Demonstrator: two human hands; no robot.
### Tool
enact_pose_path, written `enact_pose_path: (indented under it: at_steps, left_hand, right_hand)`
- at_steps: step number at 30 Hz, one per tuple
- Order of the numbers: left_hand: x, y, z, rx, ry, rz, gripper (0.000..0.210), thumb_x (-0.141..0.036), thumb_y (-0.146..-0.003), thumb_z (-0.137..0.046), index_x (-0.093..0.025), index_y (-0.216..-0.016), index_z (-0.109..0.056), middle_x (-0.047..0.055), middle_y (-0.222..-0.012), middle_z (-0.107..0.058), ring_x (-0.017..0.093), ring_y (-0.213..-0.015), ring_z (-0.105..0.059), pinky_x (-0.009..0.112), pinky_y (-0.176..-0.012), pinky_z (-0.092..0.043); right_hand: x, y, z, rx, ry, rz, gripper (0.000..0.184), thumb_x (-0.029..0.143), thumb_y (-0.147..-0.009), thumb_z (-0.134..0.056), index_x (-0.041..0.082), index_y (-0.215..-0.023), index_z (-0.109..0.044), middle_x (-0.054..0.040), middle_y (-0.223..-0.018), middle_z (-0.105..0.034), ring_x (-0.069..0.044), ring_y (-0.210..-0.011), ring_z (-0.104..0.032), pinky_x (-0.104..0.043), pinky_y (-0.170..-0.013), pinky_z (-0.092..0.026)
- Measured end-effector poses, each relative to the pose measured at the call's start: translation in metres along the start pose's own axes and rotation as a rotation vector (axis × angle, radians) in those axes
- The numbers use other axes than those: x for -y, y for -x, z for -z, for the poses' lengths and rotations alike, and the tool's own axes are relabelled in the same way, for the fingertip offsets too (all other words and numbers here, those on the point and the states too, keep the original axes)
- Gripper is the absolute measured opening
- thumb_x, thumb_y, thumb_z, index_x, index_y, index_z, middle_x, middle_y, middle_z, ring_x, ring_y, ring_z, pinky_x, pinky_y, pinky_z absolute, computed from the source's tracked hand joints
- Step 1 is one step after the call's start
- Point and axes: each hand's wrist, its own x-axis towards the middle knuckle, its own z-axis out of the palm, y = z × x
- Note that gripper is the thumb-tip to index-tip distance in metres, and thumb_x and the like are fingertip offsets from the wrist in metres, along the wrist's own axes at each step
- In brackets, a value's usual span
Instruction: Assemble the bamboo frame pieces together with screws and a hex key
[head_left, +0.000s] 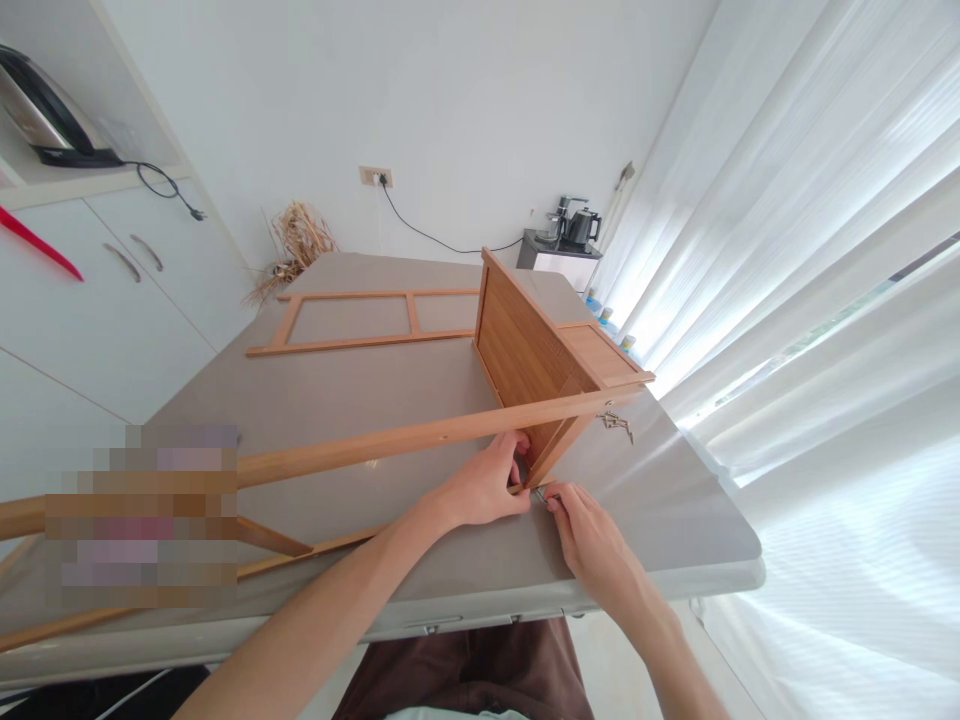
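1) Head view: wooden panel [525, 345] standing on edge on grey table [675, 510], long upper rail [375, 447] meeting its near upper corner
2) Left hand [491, 485] curled nearly closed, thumb and fingers around the end of lower rail [330, 548], at the panel's near bottom corner
3) Right hand [589, 525] pinched on small metal tool [541, 496] at that same corner
4) Probably light, stiff and smooth; long rails likely to twist at the joints
5) Best held at the solid frame beside the joint, away from the thin panel face
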Motion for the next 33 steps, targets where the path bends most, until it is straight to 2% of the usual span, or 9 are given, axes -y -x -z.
enact_pose_path:
  at_steps: [8,18,25,33]
  left_hand:
    - [-0.002,0.0,0.0,0.002,-0.009,0.015,0.039,-0.04,-0.095,-0.066,-0.017,-0.126,-0.057,0.007,-0.112,-0.064,0.017,-0.085,-0.064,0.037,-0.078,-0.056]
    - [-0.002,0.0,0.001,0.002,-0.028,0.016,0.039,-0.041,-0.097,-0.065,-0.017,-0.127,-0.058,0.007,-0.112,-0.065,0.017,-0.085,-0.065,0.037,-0.077,-0.057]
    - [0.0,0.001,0.001,0.001,-0.016,0.004,0.038,-0.04,-0.097,-0.064,-0.017,-0.127,-0.058,0.008,-0.115,-0.065,0.018,-0.088,-0.065,0.038,-0.079,-0.058]
    - [0.001,0.0,0.0,0.006,-0.006,-0.015,0.037,-0.039,-0.097,-0.064,-0.017,-0.127,-0.058,0.008,-0.115,-0.065,0.018,-0.088,-0.066,0.037,-0.077,-0.059]
  right_hand:
    - [0.006,0.003,-0.017,-0.091,0.088,0.061,0.022,0.017,-0.105,-0.031,0.024,-0.098,-0.051,-0.0056,-0.089,-0.061,-0.024,-0.083,-0.059,-0.038,-0.074,-0.048]
    - [0.007,0.0,-0.014,-0.167,0.058,0.082,0.021,0.019,-0.106,-0.033,0.025,-0.098,-0.051,-0.0038,-0.087,-0.062,-0.02,-0.081,-0.062,-0.032,-0.072,-0.051]
    - [0.006,0.0,-0.014,-0.159,0.053,0.055,0.02,0.021,-0.107,-0.033,0.025,-0.1,-0.051,-0.0037,-0.088,-0.062,-0.02,-0.081,-0.062,-0.032,-0.073,-0.051]
    - [0.007,0.0,-0.013,-0.088,0.078,0.062,0.023,0.019,-0.105,-0.032,0.025,-0.097,-0.053,-0.0063,-0.091,-0.063,-0.025,-0.086,-0.06,-0.036,-0.075,-0.049]
